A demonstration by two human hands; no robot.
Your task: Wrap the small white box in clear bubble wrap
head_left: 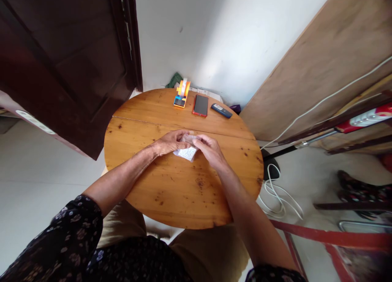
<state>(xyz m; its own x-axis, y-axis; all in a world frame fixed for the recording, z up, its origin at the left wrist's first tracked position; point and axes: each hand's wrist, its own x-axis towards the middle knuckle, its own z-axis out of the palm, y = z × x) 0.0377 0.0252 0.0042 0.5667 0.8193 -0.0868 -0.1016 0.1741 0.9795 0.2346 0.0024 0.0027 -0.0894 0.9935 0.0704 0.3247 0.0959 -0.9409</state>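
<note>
Both of my hands meet over the middle of a round wooden table [171, 192]. My left hand [170, 142] and my right hand [210, 148] pinch a small white folded piece of paper or cloth [186, 153] between their fingertips. The white piece rests on the tabletop under the fingers, and its upper part is hidden by them. Both hands have their fingers curled closed on it.
At the table's far edge lie an orange tape dispenser [182, 93], a red-cased phone [200, 105] and a small blue phone [221, 110]. A dark wooden door [67, 61] stands at left, a board [321, 65] leans at right, and white cable [277, 194] coils on the floor.
</note>
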